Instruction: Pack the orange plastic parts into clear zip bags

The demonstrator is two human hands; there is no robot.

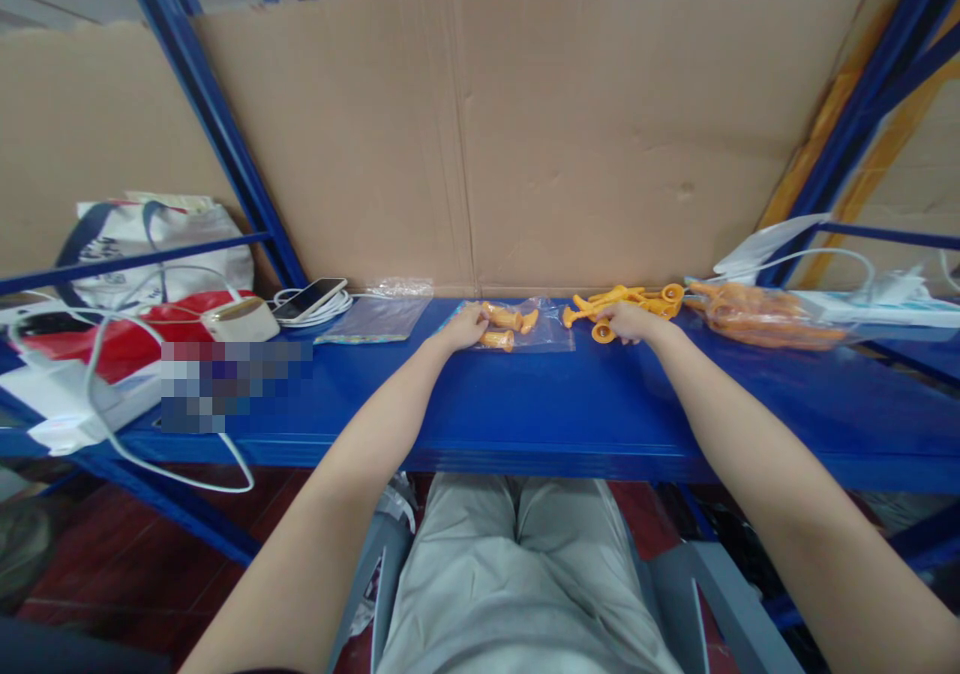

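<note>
My left hand (466, 326) is closed at the left end of a clear plastic bag (556, 334), which lies flat on the blue shelf. Several orange plastic pieces with round, flared ends (504, 316) lie in or on the bag, right beside my fingers. To the right, my right hand (628, 322) reaches into a small pile of similar orange plastic pieces (667, 300). Its fingers are curled down at one piece with a round cup-like end (602, 332). The fingertips of both hands are partly hidden.
A filled bag of orange pieces (780, 316) lies at the right. Flat clear bags (375, 316), a phone (315, 297) and white cables lie left, near a power strip (127, 399) and a tote bag (187, 244). Cardboard (570, 124) backs the blue shelf (540, 404).
</note>
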